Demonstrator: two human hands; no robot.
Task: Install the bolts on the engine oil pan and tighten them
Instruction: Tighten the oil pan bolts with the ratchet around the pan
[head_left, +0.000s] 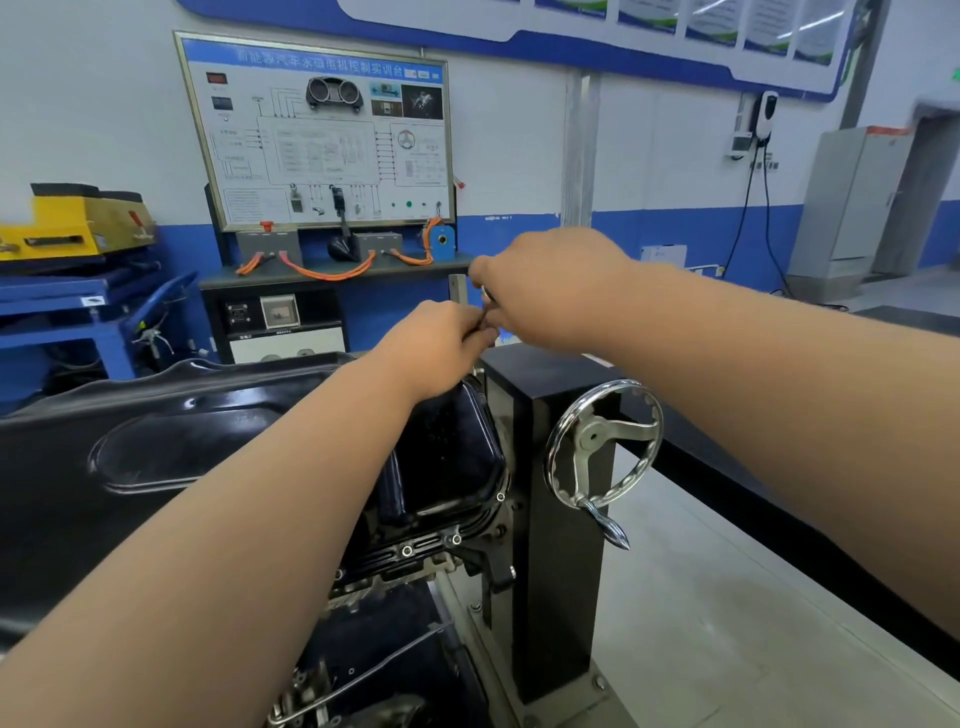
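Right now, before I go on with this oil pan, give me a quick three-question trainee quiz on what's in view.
1. True or false: neither hand touches the chrome handwheel.
2. Where do the left hand and right hand meet, gripping a thin metal piece? A) above the oil pan, at its far corner B) on the floor C) at the wall panel
3. Fill in: bolt heads already show along the pan's near ___.
Key: 1 true; 2 A; 3 rim.

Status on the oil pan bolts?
Left hand and right hand both pinch a thin metal piece at far end of oil pan. Near flange bolts seated. Handwheel beside, clear of hands.
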